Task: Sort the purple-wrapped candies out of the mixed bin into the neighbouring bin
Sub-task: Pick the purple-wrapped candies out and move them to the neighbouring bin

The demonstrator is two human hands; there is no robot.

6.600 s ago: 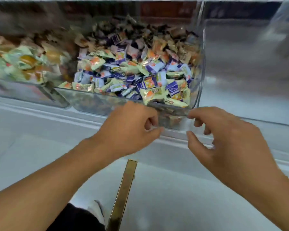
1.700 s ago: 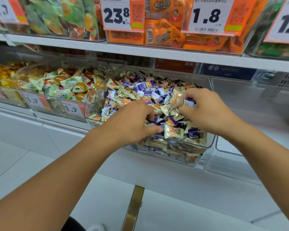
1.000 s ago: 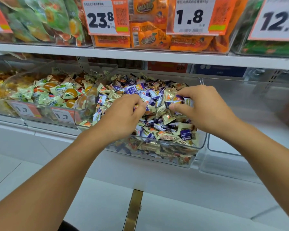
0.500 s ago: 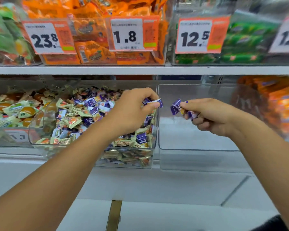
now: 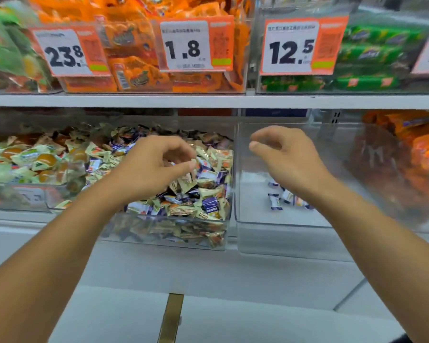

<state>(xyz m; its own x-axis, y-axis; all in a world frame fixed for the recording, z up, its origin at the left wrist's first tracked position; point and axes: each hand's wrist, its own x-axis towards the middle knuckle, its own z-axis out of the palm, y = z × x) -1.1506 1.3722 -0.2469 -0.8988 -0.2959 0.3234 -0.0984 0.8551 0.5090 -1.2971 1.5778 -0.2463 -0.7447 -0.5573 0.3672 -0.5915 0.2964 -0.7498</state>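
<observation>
The mixed bin (image 5: 174, 233) is heaped to its clear front wall; the left hand (image 5: 154, 167) is held just above the pile, fingers loosely curled, nothing gripped. Across the shared wall, the neighbouring bin (image 5: 282, 233) is mostly bare; purple candies (image 5: 275, 203) lie below the right hand (image 5: 287, 157), relaxed and empty.
</observation>
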